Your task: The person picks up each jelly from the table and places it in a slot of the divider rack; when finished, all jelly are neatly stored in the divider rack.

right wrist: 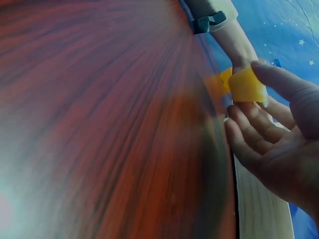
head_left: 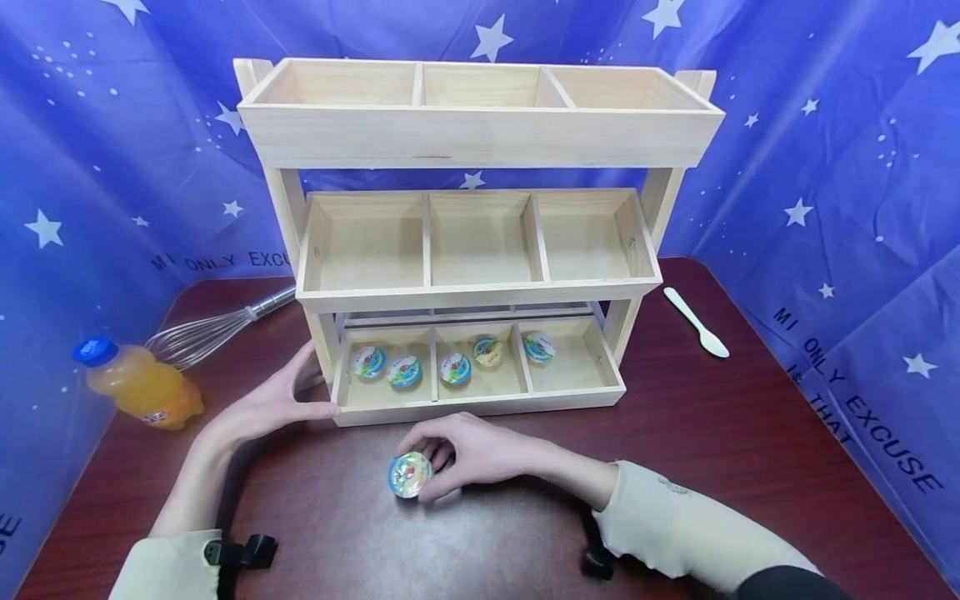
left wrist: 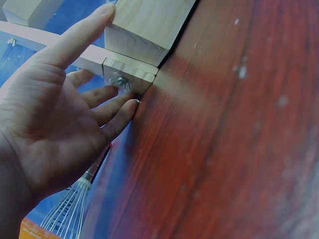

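Thumb and fingers of my right hand (head_left: 480, 451) pinch a small jelly cup (head_left: 410, 475) above the table, in front of the wooden rack (head_left: 480, 137). The right wrist view shows the cup's yellow body (right wrist: 248, 85). My left hand (head_left: 273, 400) rests at the front left corner of the bottom tray (head_left: 480, 406). Its thumb touches the tray's front, and the other fingers reach along the side, near a wing nut (left wrist: 119, 80). In that tray, two jelly cups (head_left: 405, 371) lie in the left compartment, two (head_left: 454, 368) in the middle and one (head_left: 538, 347) in the right.
Left of the rack lie a whisk (head_left: 217, 329) and an orange drink bottle (head_left: 142, 385) with a blue cap. A white spoon (head_left: 697, 323) lies to the right. The rack has two upper tiers with three compartments each. A blue star-patterned curtain (head_left: 847, 167) surrounds the table.
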A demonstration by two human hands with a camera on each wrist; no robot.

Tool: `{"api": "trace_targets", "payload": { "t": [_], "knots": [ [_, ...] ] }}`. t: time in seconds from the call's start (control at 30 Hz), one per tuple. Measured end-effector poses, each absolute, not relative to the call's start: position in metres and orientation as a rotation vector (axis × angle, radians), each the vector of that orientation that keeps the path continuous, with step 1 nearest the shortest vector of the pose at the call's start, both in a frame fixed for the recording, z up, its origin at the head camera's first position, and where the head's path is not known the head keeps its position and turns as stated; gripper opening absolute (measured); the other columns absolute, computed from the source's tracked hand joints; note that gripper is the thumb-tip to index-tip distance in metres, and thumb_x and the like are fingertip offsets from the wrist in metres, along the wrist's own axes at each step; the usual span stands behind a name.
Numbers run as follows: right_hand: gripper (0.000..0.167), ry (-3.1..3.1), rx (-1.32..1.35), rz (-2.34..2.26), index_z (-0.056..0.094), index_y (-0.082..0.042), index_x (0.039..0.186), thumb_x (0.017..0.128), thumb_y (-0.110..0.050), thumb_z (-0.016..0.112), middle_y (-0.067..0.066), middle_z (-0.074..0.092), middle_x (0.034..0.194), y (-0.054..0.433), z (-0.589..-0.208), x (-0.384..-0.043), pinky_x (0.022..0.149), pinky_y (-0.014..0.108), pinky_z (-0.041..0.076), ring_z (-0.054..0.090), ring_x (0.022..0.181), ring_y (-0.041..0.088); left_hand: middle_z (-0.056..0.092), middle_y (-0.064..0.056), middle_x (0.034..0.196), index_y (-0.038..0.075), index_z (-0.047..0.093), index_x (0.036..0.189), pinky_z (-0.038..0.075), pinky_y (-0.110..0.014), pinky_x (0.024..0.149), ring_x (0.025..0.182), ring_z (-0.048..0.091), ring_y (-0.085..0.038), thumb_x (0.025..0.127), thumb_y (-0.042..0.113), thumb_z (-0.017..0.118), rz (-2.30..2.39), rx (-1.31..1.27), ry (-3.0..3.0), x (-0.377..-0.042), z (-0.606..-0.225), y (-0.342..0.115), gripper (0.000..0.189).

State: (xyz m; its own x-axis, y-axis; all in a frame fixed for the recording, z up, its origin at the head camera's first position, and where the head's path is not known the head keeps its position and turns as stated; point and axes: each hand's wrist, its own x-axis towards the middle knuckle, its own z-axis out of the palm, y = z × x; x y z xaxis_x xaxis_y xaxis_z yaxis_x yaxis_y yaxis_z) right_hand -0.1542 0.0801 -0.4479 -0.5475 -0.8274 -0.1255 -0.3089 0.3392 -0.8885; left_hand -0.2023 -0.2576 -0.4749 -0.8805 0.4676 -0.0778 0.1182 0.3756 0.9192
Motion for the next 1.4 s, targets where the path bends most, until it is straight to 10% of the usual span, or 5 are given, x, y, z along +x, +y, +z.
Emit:
{"api": "trace_targets", "payload": {
  "t": [0.7,1.07,1.4],
  "knots": [
    [0.049,2.085,-1.009,-1.267,0.063,-0.014,0.127,0.083,-0.011,0.083,0.002,0.073,0.108,0.164,-0.424,-0.169,0.086,0.033,0.061,0.068,0.094,0.008,0.028,-0.015,0.169,0.037,0.0,0.165,0.037,-0.007,0.102,0.153,0.031,-0.04,0.088,0.02,0.081,1.485,0.464,2.326,-0.199,-0.476,-0.258,0.113],
    [0.056,2.112,-0.984,-1.352,0.062,-0.005,0.138,0.085,-0.008,0.081,0.014,0.068,0.132,0.192,-0.412,-0.183,0.098,0.031,0.058,0.066,0.109,0.006,0.027,-0.017,0.169,0.034,0.0,0.166,0.036,-0.007,0.103,0.153,0.031,-0.043,0.089,0.02,0.08,1.473,0.474,2.34,-0.199,-0.475,-0.259,0.112],
    [0.046,2.276,-0.922,-1.291,0.065,-0.011,0.127,0.084,-0.01,0.082,0.005,0.072,0.108,0.226,-0.4,-0.196,0.088,0.031,0.06,0.068,0.095,0.009,0.03,-0.017,0.168,0.032,0.0,0.166,0.037,-0.007,0.103,0.152,0.032,-0.041,0.089,0.02,0.081,1.477,0.476,2.337,-0.2,-0.475,-0.258,0.112]
  ]
}}
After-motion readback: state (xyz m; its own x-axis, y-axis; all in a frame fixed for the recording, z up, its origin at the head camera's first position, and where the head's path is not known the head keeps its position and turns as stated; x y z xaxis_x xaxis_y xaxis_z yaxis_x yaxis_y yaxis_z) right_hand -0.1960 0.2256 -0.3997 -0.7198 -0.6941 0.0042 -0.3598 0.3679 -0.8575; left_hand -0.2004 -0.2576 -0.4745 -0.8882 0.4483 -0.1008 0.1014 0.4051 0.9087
